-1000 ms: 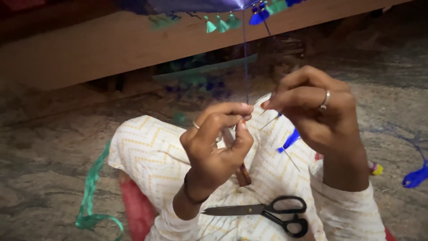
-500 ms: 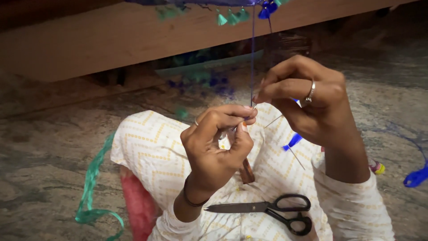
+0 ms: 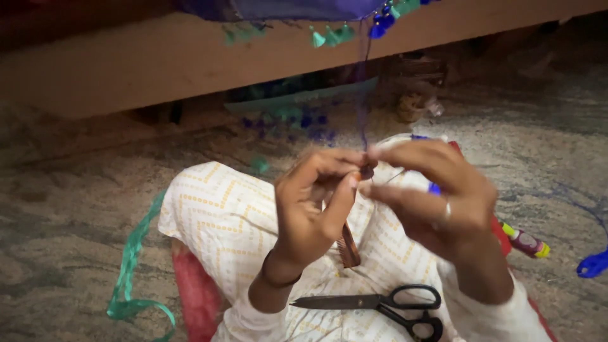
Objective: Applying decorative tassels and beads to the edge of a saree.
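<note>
At lap level, above the cream patterned fabric (image 3: 215, 215), a dark purple thread (image 3: 362, 95) is being pinched between both hands. The thread is being kept taut, running straight up to the purple cloth edge with green and blue tassels (image 3: 335, 33) hanging from the wooden ledge (image 3: 126, 63).

Change since a second ago: the hands are being brought together. The right hand (image 3: 437, 202), earlier raised and apart, is now being held level with the left hand (image 3: 316, 202), fingertips meeting at the thread's lower end. Both hands are being held narrow, thumb and forefinger closed on the thread; a small dark piece is being gripped at the meeting point, too blurred to identify. Judged from that, a fine knotting or tying stage at the thread end is being worked.

A brown comb (image 3: 347, 244) is being held low in the left hand, or is lying just behind it; cannot tell which. Black scissors (image 3: 380, 304) are lying untouched on the lap. A green ribbon (image 3: 130, 272) is trailing on the floor (image 3: 63, 209) to the left.
</note>
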